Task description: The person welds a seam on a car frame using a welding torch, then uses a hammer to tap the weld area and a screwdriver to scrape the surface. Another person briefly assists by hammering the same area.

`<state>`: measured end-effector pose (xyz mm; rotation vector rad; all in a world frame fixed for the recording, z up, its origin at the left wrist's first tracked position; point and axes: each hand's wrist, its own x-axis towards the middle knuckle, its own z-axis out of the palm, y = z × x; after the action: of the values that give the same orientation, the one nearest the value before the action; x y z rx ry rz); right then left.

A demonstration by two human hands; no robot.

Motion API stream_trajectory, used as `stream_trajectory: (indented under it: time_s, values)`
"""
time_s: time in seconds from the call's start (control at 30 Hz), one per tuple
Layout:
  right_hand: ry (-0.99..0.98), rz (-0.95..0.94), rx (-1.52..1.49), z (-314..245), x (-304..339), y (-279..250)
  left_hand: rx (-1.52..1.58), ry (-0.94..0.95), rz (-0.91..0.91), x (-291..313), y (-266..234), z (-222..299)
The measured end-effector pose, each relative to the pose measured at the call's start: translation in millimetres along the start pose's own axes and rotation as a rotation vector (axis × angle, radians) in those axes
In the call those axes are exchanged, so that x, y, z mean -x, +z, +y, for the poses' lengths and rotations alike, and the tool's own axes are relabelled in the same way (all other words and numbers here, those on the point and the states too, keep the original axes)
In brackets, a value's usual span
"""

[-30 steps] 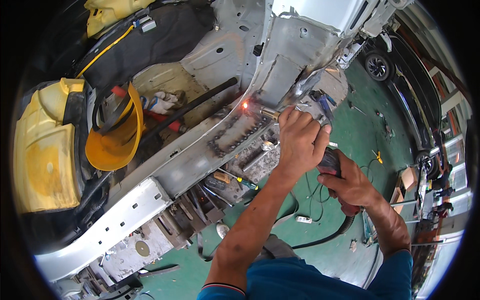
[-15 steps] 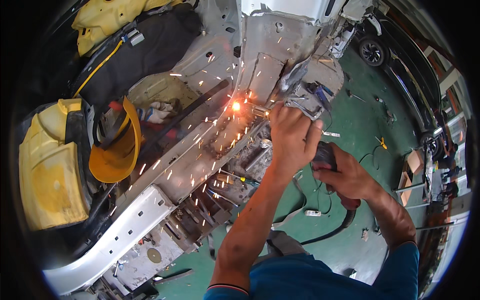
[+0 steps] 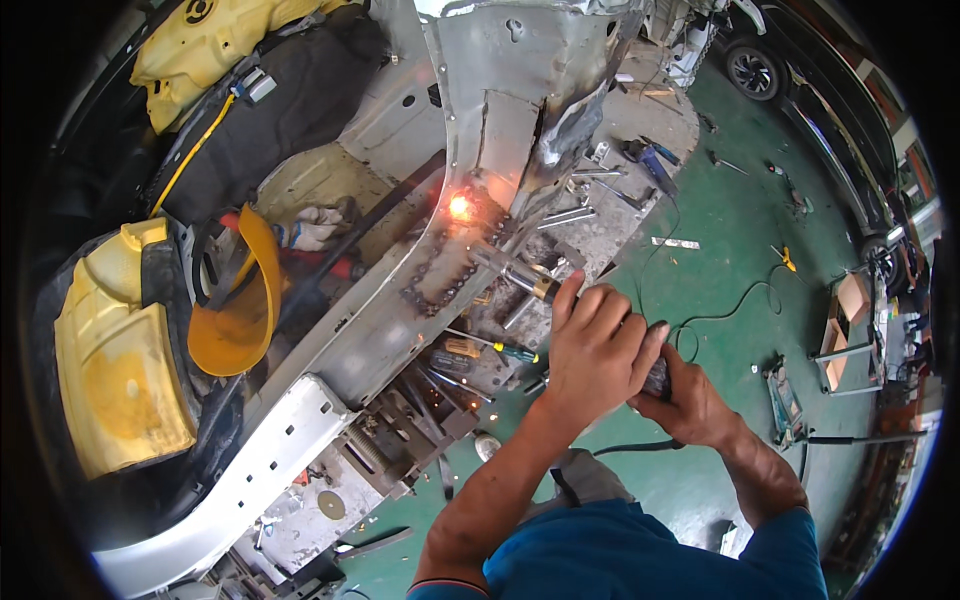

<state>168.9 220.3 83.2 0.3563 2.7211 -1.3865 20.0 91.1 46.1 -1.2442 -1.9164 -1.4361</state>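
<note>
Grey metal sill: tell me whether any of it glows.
Glowing: a bright orange-white spot, ringed by reddish light, shows on the grey metal sill, apart from the tip of the torch.

yellow visor-type thing [image 3: 232,345] over on the L w/ a whitish rag [image 3: 318,230] just R of it; bigger yellow padded-looking piece [image 3: 125,385] further L; black car [image 3: 835,150] parked upper R on green floor [image 3: 725,290]; white strip [image 3: 676,242] & yellow-handled tool [image 3: 788,259] lying there too; screwdriver [image 3: 516,353] w/ green/yellow handle nr center
</note>
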Motion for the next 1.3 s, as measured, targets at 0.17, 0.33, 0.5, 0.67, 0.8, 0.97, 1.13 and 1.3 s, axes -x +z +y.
stream_trajectory:
  time_s: [0.17, 0.33, 0.5, 0.67, 0.8, 0.97, 1.13, 1.3]
  values:
    - [0.034, -0.005, -0.083, -7.6, -28.5, -12.2, -0.011, 0.045, 0.070, -27.1, 12.9, -25.7]
    - [0.150, -0.025, -0.257, -5.6, -58.9, -24.7, -0.037, 0.021, 0.112, -44.6, 29.9, -44.0]
    - [0.137, -0.074, -0.246, -4.5, -71.9, -32.3, -0.041, -0.021, 0.112, -48.1, 33.4, -52.8]
    - [0.161, -0.078, -0.245, -12.5, -75.0, -33.7, -0.029, -0.025, 0.139, -50.9, 32.3, -55.0]
    - [0.191, -0.065, -0.217, -21.7, -73.5, -34.4, -0.010, -0.029, 0.150, -52.1, 30.6, -55.1]
    - [0.183, -0.048, -0.173, -32.9, -70.5, -33.1, 0.036, -0.011, 0.204, -54.4, 27.1, -56.2]
    - [0.182, -0.034, -0.126, -42.6, -66.9, -31.1, 0.054, -0.017, 0.206, -54.5, 22.7, -56.5]
    - [0.198, -0.024, -0.108, -48.2, -64.6, -28.7, 0.075, -0.012, 0.230, -55.2, 20.0, -56.0]
